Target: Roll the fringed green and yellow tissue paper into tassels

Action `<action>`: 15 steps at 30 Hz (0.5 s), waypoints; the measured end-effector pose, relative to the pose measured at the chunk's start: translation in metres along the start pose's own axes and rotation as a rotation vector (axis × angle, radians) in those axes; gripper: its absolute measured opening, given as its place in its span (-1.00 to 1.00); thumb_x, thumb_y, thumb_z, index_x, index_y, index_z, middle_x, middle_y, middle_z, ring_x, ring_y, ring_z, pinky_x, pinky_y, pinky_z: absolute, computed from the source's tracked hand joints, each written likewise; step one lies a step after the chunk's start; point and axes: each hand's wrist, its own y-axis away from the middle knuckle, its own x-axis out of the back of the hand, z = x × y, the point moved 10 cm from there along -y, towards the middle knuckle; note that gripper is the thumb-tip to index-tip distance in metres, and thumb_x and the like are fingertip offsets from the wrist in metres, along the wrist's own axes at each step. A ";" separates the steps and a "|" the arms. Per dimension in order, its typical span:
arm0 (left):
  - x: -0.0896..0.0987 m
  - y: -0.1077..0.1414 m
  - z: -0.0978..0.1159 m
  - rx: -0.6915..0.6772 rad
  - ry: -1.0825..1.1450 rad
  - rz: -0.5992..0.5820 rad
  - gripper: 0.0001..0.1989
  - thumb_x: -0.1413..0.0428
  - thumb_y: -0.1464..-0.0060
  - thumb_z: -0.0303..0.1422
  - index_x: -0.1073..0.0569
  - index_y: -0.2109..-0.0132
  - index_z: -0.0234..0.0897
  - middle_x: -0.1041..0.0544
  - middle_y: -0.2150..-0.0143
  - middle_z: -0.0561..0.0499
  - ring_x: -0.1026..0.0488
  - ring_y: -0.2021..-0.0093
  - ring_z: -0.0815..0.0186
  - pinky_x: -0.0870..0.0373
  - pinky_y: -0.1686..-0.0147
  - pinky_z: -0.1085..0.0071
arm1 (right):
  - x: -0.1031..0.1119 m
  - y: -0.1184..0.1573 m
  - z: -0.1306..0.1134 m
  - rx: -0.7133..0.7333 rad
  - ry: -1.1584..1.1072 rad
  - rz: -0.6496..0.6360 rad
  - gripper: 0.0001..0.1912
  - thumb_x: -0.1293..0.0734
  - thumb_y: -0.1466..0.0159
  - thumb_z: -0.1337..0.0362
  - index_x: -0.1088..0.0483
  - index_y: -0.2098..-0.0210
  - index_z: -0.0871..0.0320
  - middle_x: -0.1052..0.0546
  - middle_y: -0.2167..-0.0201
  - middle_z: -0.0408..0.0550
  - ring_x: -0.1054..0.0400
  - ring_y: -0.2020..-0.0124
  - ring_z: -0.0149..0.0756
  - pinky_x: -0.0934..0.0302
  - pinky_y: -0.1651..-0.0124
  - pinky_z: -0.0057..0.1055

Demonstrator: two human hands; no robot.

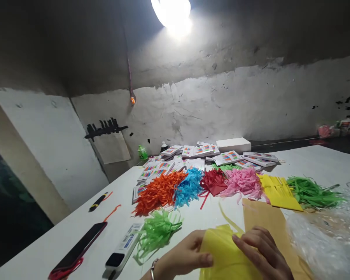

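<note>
A sheet of thin yellow tissue paper [226, 252] is between my two hands at the bottom of the view. My left hand [186, 254], with a bracelet at the wrist, pinches its left edge, thumb in front and fingers behind. Curled over the right side of the same sheet is my right hand [264, 252], fingertips pressing on the paper. A narrow yellow strip [229, 217] sticks up behind the sheet. Left of my left hand lies a light green paper tassel [159, 229]. Under the right hand's side is a brown paper sheet [262, 214].
Tassels in orange [160, 190], blue [189, 186], dark red [214, 181], pink [243, 182], yellow [280, 190] and green [313, 192] form a row. Printed boxes [198, 151] pile behind. A phone [78, 249], white device [124, 249], cutter [97, 202] and clear plastic [329, 241] flank my hands.
</note>
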 end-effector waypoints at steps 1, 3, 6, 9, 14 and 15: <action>-0.004 0.005 -0.004 0.018 0.064 0.011 -0.45 -0.27 0.00 0.08 -0.64 0.01 -0.24 -0.64 0.16 -0.10 -0.51 0.17 0.17 -0.37 0.10 0.32 | -0.001 -0.002 -0.006 -0.010 -0.021 0.002 -0.37 -0.16 -0.36 0.30 -0.02 -0.38 -0.18 -0.64 0.21 -0.04 -0.56 0.13 -0.06 -0.40 -0.01 -0.06; -0.005 0.016 -0.013 0.041 0.171 0.090 -0.56 -0.34 0.01 -0.05 -0.68 0.11 -0.29 -0.67 0.26 -0.09 -0.53 0.26 0.23 -0.38 0.19 0.40 | -0.001 -0.002 -0.010 -0.087 -0.060 0.041 -0.33 -0.15 -0.35 0.35 0.05 -0.39 -0.19 -0.63 0.18 -0.07 -0.55 0.11 -0.08 -0.39 -0.02 -0.07; -0.009 0.036 -0.029 0.047 0.306 0.207 -0.60 -0.41 0.13 -0.14 -0.70 0.18 -0.31 -0.69 0.31 -0.11 -0.58 0.25 0.16 -0.41 0.18 0.38 | -0.004 0.006 -0.020 -0.141 -0.077 0.118 -0.34 -0.17 -0.31 0.40 -0.04 -0.36 -0.09 -0.61 0.25 -0.09 -0.54 0.15 -0.10 -0.42 0.04 -0.08; -0.017 0.051 -0.047 0.034 0.412 0.260 -0.49 -0.35 0.18 0.05 -0.70 0.15 -0.21 -0.71 0.24 -0.13 -0.62 0.14 -0.04 -0.46 0.11 0.21 | -0.008 0.017 -0.036 -0.068 0.003 0.209 -0.44 -0.20 -0.30 0.44 -0.24 -0.26 -0.03 -0.58 0.35 -0.12 -0.55 0.28 -0.11 -0.42 0.12 -0.07; -0.049 0.061 -0.097 0.168 0.686 0.163 -0.21 -0.22 0.31 0.34 -0.64 0.00 -0.02 -0.67 0.01 -0.12 -0.49 -0.14 -0.21 -0.43 -0.05 0.02 | -0.005 0.029 -0.051 0.043 0.127 0.267 -0.36 -0.13 -0.29 0.56 -0.21 -0.32 0.03 -0.67 0.32 -0.10 -0.57 0.27 -0.14 -0.39 0.07 -0.05; -0.051 0.062 -0.106 0.184 0.711 0.177 -0.23 -0.26 0.32 0.31 -0.63 -0.01 0.01 -0.65 -0.03 -0.10 -0.45 -0.18 -0.21 -0.42 -0.06 0.03 | -0.003 0.029 -0.052 0.059 0.145 0.259 -0.34 -0.13 -0.29 0.58 -0.19 -0.33 0.04 -0.68 0.30 -0.10 -0.58 0.25 -0.16 -0.40 0.04 -0.07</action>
